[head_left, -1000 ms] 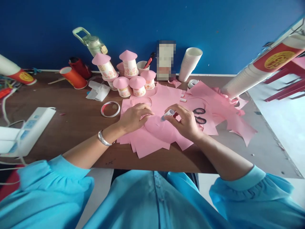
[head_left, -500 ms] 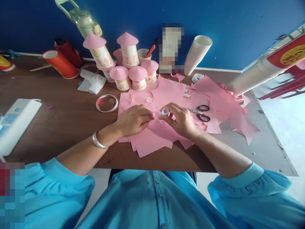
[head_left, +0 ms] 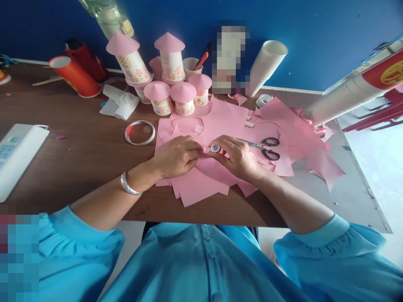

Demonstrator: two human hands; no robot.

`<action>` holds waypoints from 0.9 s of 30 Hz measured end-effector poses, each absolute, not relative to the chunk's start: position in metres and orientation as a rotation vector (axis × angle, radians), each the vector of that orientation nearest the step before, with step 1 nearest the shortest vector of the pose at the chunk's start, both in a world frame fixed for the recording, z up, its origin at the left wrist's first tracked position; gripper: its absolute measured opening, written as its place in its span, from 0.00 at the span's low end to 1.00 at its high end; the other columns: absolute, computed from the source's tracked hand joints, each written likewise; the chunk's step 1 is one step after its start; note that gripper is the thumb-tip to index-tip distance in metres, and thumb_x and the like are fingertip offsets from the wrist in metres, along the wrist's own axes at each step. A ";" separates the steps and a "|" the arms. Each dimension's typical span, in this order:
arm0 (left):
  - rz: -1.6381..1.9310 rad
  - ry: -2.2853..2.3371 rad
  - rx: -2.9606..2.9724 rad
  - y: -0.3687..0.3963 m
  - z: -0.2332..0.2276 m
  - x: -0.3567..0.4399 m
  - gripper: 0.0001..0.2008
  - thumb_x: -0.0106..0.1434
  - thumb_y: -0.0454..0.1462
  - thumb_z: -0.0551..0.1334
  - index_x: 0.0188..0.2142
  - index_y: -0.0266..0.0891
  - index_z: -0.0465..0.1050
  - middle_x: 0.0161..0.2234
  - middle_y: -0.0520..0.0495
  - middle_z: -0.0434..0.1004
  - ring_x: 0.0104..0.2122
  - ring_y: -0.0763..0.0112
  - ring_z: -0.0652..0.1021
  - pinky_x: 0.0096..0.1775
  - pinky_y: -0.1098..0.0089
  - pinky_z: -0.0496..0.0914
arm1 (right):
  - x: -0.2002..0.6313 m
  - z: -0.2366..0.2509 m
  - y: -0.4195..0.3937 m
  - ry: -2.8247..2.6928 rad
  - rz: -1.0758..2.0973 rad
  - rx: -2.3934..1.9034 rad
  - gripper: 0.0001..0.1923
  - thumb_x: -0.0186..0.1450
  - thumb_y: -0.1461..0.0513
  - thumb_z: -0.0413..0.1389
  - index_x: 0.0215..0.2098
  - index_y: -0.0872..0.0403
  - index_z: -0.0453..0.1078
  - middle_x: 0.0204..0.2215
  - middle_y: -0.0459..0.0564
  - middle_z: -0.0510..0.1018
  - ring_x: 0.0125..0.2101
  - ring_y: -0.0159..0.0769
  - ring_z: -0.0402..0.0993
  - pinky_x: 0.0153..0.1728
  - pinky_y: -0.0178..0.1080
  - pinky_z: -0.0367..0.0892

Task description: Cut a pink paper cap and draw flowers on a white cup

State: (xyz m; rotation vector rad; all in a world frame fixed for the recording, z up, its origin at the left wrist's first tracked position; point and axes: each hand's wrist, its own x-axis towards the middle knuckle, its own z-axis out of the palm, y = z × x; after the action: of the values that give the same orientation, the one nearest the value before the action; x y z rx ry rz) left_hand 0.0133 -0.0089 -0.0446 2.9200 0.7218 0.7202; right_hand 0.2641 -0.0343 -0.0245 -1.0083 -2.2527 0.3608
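My right hand is closed round a small white cylinder, whose round end with dark marks faces up between thumb and fingers. Beside it, my left hand is pinched, its fingertips close to the cylinder; whatever lies between them is too small to make out. Both hands are over overlapping sheets of pink paper. Black-handled scissors rest on the paper just right of my right hand. A ring of tape lies on the table to the left of the sheets.
Behind the paper stand several paper-cup towers with pink cone roofs. A stack of paper cups leans at the back wall. An orange tube and crumpled white paper are at back left, a white power strip at far left.
My hands have come slightly closer together, and the white cylinder has tipped so that its end faces me more. The whole view has shifted a little.
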 end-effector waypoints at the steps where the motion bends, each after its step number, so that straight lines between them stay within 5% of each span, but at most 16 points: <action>1: 0.718 0.724 2.918 -0.009 -0.044 0.014 0.13 0.73 0.33 0.60 0.50 0.44 0.82 0.46 0.46 0.87 0.45 0.60 0.83 0.48 0.58 0.79 | 0.264 -0.023 -0.034 -2.265 0.361 -1.008 0.19 0.79 0.47 0.53 0.43 0.52 0.75 0.38 0.54 0.83 0.34 0.37 0.76 0.36 0.39 0.68; 19: 0.694 0.739 2.864 -0.008 -0.042 0.015 0.12 0.72 0.33 0.60 0.46 0.43 0.83 0.47 0.48 0.88 0.45 0.60 0.83 0.49 0.57 0.79 | 0.281 -0.016 -0.035 -2.283 0.404 -1.080 0.20 0.78 0.46 0.53 0.41 0.52 0.76 0.36 0.52 0.83 0.31 0.35 0.75 0.34 0.38 0.67; 27: 0.665 0.765 2.855 -0.009 -0.038 0.016 0.13 0.72 0.33 0.59 0.44 0.43 0.84 0.46 0.47 0.88 0.43 0.60 0.83 0.46 0.57 0.79 | 0.287 -0.014 -0.036 -2.299 0.390 -1.103 0.13 0.77 0.52 0.57 0.41 0.51 0.76 0.36 0.51 0.83 0.31 0.35 0.75 0.33 0.37 0.66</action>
State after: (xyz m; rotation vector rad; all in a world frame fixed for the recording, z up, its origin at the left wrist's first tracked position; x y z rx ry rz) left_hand 0.0164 -0.0091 -0.0375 2.8548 0.7653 0.6652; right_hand 0.2874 -0.0359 -0.0145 -1.1026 -2.2990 0.3904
